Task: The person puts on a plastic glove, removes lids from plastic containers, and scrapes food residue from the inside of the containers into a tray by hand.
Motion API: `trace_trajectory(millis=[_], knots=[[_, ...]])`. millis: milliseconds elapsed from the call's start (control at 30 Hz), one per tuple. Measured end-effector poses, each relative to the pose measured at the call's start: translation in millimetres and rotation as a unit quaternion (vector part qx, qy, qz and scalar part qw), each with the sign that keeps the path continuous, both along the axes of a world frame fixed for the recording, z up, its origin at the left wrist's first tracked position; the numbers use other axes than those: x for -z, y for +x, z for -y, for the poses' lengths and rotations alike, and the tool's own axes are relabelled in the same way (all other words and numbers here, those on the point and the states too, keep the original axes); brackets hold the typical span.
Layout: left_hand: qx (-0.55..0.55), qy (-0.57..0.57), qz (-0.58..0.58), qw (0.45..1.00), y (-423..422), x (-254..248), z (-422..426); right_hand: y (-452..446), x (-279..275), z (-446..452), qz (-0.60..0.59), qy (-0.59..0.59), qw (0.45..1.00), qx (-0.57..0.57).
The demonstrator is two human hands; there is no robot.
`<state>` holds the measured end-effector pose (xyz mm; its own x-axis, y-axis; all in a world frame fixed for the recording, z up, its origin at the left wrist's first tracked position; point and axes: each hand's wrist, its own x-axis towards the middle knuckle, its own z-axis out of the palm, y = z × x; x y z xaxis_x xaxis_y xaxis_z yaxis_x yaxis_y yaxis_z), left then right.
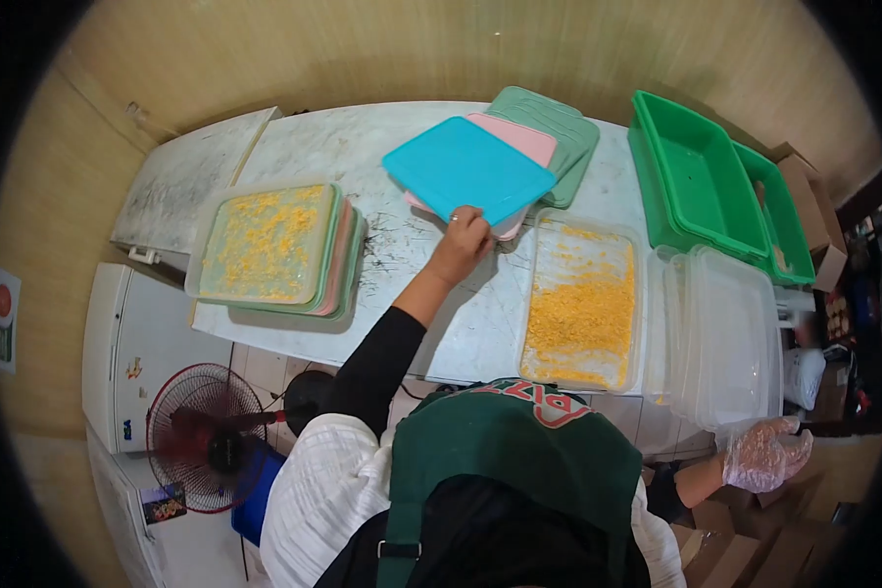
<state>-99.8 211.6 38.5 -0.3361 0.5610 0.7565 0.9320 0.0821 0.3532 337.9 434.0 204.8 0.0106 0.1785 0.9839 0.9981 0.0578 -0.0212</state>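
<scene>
My left hand (465, 238), bare with a ring, grips the near edge of a blue lid (468, 169), which lies over pink lids (519, 137) and green lids (570, 132). In a clear plastic glove, my right hand (766, 455) is held out at the right with its fingers apart, beside a stack of clear containers (725, 333). An uncovered clear tray (583, 304) with yellow-orange crumbs stands in front of me. On the left is a stack of trays (265, 245) with a clear top, crumbs showing inside.
Two green bins (701, 181) stand at the back right of the white table (314, 147), with cardboard boxes (813, 211) beyond. A red fan (206, 436) and a white fridge (157, 353) are at the lower left.
</scene>
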Motion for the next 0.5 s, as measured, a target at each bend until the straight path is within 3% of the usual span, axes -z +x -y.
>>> trace_trajectory(millis=[200,333,400,433,500], knots=[[-0.034,-0.091,0.083,0.992,20,-13,13,-4,0,-8,0.001,0.054,0.998,-0.031],[-0.227,-0.032,0.024,0.973,31,-41,45,-12,-4,-11,0.002,0.07,0.995,-0.068],[-0.351,0.024,-0.001,0.936,30,-63,89,-16,-6,-9,-0.007,0.065,0.994,-0.089],[-0.412,0.085,0.082,0.903,33,-76,110,-19,-5,-10,-0.015,0.064,0.993,-0.099],[-0.583,0.156,0.065,0.795,26,-93,154,-24,-7,-10,-0.017,0.061,0.991,-0.116]])
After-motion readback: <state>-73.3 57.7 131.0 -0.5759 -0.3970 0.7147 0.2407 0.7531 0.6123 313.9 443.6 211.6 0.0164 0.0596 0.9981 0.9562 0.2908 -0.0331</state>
